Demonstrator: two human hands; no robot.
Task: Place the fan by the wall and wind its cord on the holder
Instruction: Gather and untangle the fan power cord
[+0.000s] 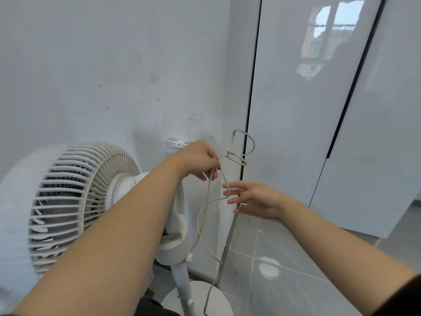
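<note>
Since the fan (75, 201) stands close against the wall (91, 65), the placing looks done and winding is the step in hand. Its cord (200, 224) rises from beside the base to the left hand (198, 159), which pinches it just below a few small loops. The right hand (252, 199) is spread, fingers straight, at a bend of the cord, gripping nothing. Behind the left hand, the holder (174, 142) on the wall looks bare; next, those loops need hooking over its prongs.
</note>
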